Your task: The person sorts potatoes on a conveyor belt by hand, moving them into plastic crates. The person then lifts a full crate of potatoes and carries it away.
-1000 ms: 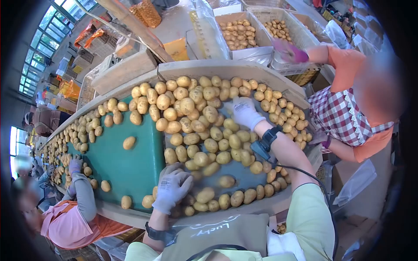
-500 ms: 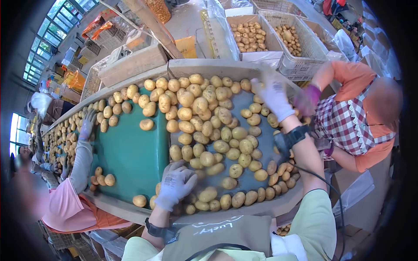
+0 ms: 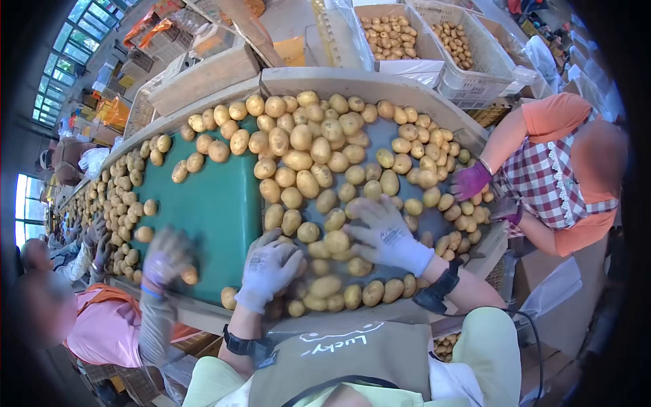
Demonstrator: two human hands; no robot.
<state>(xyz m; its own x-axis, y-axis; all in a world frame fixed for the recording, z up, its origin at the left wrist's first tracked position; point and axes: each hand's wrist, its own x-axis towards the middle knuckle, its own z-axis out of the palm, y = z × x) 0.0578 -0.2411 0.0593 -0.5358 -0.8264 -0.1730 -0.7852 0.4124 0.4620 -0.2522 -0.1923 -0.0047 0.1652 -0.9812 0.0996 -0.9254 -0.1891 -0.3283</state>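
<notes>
Potatoes [image 3: 298, 159] handled on belt [image 3: 210, 203].
Left hand [image 3: 268, 270] and right hand [image 3: 386, 234] are laid on potatoes at the near edge; both grips are spread open, nothing enclosed.

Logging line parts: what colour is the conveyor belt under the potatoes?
Green; the conveyor belt shows best in head view.

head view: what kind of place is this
Probably a potato sorting line in a packing shed: a green conveyor belt heaped with potatoes, gloved co-workers along it, and filled crates behind.
</notes>
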